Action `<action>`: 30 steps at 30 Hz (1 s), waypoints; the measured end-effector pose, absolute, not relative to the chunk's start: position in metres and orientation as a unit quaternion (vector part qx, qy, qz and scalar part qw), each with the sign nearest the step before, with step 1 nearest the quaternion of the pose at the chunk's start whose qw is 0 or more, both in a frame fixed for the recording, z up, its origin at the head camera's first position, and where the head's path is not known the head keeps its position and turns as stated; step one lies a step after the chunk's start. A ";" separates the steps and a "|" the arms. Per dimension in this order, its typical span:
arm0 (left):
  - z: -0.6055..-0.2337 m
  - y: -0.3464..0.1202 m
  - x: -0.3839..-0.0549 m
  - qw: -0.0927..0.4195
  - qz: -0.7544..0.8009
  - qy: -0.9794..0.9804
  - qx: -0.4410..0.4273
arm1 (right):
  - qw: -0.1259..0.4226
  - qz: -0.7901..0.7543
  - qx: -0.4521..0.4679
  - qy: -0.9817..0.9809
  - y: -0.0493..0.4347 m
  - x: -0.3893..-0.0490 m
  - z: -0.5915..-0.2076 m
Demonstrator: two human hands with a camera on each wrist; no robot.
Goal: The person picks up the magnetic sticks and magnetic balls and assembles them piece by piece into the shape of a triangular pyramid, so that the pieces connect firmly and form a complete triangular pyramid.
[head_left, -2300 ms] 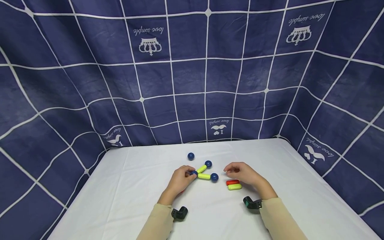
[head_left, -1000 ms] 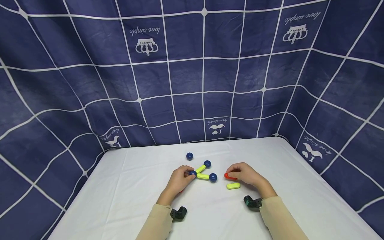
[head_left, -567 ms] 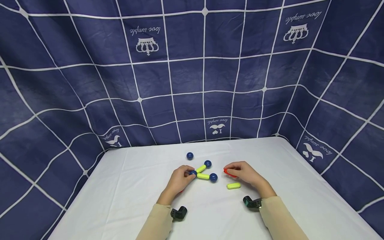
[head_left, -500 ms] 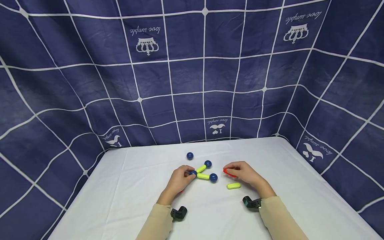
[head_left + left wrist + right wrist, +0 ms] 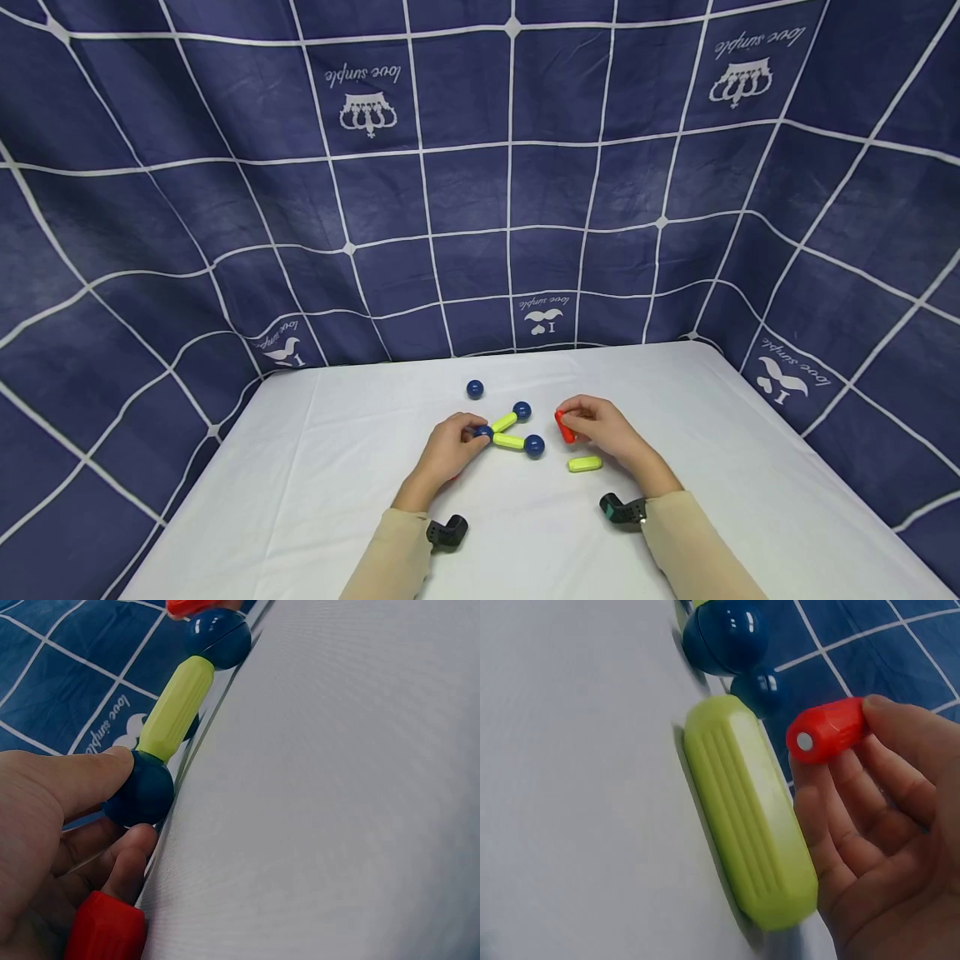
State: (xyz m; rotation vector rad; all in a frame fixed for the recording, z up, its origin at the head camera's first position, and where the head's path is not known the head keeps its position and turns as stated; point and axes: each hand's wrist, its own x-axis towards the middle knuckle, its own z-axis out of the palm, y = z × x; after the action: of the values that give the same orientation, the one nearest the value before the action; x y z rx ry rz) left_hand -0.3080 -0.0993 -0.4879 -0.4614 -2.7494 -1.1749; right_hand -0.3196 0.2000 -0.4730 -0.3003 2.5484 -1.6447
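My left hand (image 5: 447,452) pinches a blue ball (image 5: 142,791) at the corner of a V made of two yellow-green rods. One yellow-green rod (image 5: 509,441) ends in a blue ball (image 5: 534,446); the other rod (image 5: 505,422) runs to a blue ball (image 5: 522,410) farther back. Between thumb and fingers my right hand (image 5: 603,429) holds a red rod (image 5: 826,731), raised off the table, with a pale round spot on its end. It is right of the V and apart from it. A red rod (image 5: 107,928) lies by my left hand, mostly hidden in the head view.
A loose yellow-green rod (image 5: 584,464) lies on the white table (image 5: 525,542) in front of my right hand. One separate blue ball (image 5: 475,389) sits behind the V. Blue checked cloth (image 5: 465,192) hangs behind and beside the table.
My right hand has picked up the red rod from beside the loose yellow-green one, lifted it and turned it more lengthwise. My left hand has stayed on the corner ball.
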 end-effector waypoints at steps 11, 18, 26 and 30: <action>-0.487 -0.100 -0.307 0.053 -0.385 -0.907 -0.162 | 0.015 -0.624 -0.035 0.780 0.182 -0.322 -0.473; -0.487 -0.099 -0.307 0.051 -0.383 -0.908 -0.164 | 0.015 -0.638 -0.019 0.770 0.167 -0.318 -0.473; -0.488 -0.099 -0.308 0.045 -0.386 -0.907 -0.162 | 0.022 -0.642 -0.019 0.766 0.157 -0.319 -0.478; -0.487 -0.099 -0.308 0.041 -0.389 -0.906 -0.161 | 0.020 -0.643 -0.022 0.765 0.154 -0.318 -0.479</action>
State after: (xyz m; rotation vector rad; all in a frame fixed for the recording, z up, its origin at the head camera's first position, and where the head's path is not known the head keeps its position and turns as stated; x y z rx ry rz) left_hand -0.3078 -0.0995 -0.4865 -0.4934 -2.7742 -1.1912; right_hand -0.3184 0.1541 -0.4785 -0.0686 2.3733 -1.9962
